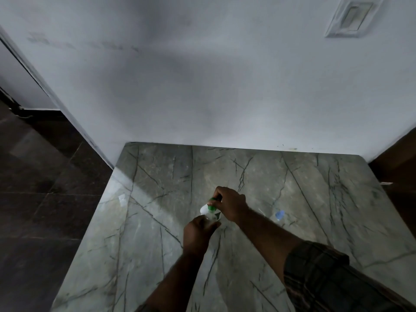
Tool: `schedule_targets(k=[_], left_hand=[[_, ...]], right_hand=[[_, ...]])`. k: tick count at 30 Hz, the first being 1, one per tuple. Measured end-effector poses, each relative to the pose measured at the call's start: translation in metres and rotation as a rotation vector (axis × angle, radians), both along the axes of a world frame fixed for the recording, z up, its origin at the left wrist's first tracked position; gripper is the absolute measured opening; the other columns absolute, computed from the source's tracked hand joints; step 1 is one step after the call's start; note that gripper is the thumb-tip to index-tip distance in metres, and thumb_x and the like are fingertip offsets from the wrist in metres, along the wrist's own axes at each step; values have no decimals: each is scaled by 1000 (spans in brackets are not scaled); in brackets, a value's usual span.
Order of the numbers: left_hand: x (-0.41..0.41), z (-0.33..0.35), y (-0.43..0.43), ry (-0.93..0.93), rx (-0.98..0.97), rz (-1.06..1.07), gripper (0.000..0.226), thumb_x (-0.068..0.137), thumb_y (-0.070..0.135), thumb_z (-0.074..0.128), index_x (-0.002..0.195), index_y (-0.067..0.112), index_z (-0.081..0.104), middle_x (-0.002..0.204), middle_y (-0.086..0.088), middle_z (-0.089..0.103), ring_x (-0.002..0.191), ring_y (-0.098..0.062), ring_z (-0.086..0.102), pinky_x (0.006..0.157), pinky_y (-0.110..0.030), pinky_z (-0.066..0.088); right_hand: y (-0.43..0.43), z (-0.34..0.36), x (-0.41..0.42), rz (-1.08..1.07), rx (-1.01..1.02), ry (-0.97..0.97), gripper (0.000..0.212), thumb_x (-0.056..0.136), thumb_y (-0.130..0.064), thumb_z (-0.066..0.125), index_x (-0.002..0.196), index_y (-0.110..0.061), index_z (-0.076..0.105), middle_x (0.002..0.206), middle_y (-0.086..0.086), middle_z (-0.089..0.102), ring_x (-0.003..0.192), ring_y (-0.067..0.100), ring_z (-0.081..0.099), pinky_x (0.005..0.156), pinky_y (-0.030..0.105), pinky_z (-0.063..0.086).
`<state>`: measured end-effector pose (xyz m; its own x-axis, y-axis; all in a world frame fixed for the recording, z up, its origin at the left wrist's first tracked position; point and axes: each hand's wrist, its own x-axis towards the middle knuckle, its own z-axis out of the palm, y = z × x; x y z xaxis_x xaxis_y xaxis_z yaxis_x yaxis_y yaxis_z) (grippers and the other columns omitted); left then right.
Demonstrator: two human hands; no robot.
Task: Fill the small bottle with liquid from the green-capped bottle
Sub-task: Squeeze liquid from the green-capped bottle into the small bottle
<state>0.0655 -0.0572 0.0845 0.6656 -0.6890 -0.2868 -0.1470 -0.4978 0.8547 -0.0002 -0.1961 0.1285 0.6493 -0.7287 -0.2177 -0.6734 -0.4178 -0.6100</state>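
Observation:
The green-capped bottle (211, 213) is a clear bottle held low over the middle of the marble table (157, 188). My left hand (198, 233) is wrapped around its clear body from below. My right hand (230, 203) comes from the right and pinches the green cap (212, 207) at the top; a white part shows just left of the cap. Whether the cap is on or off the neck is hidden by my fingers. The small bottle (279, 215), clear with a pale blue cap, stands on the table to the right of my right forearm, untouched.
A grey wall (202, 86) rises along the table's far edge, with a switch plate (353, 16) high on the right. Dark tiled floor (45, 199) lies left of the table. The table's right edge drops off near a brown surface (396, 158).

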Motion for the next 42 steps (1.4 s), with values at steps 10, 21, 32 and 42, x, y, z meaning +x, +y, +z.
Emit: schedule_targets(k=[10,21,32,42], left_hand=[[2,6,-3,-43,10,-20,25,77,33,80,90,14,70,66,9,63,56,-1,55,49,-7,39],[2,4,-3,34,-3,-1,30,77,33,80,101,16,72,77,9,69,62,5,62,52,-5,43],[1,7,-5,13,-4,-5,24,77,35,80,91,19,71,69,10,66,57,8,59,49,-6,41],[3,1,-5,-31,7,-22,22,76,38,80,87,21,70,69,8,65,56,1,57,49,-6,40]], right_hand=[[-2,4,2,-3,8,-1,25,82,-49,69,85,-26,58,85,-13,60,90,13,57,86,38,32],[-5,1,3,-15,30,7,25,83,-49,68,84,-28,56,84,-13,60,84,10,53,87,39,32],[-3,3,2,-30,52,-5,25,85,-47,68,87,-24,58,86,-12,62,88,13,58,93,41,37],[-5,1,4,-13,32,22,27,84,-49,67,89,-24,58,88,-11,61,86,12,54,90,40,33]])
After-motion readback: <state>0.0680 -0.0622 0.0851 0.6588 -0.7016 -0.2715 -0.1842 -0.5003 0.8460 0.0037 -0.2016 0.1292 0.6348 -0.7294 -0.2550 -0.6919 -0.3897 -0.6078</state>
